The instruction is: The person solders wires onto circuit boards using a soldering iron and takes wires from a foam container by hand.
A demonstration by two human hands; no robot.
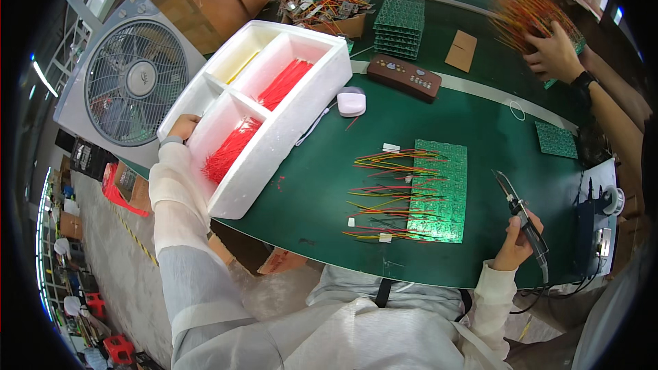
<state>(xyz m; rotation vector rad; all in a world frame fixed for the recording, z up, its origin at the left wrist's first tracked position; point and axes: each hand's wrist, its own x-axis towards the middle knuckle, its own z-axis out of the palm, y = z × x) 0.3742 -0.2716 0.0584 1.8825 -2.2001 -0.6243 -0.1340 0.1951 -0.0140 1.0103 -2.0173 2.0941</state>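
Your right hand [513, 247] holds a soldering tool [538, 247]; your left hand [182, 127] touches the foam box [291, 123], its grip half hidden, closure unclear.

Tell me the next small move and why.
The left hand should probably settle the foam box and let go, since it grips the box's rim while the right hand holds the soldering iron beside the wired circuit board.

Head-worn fisheye view, facing down, near workbench [315, 181]
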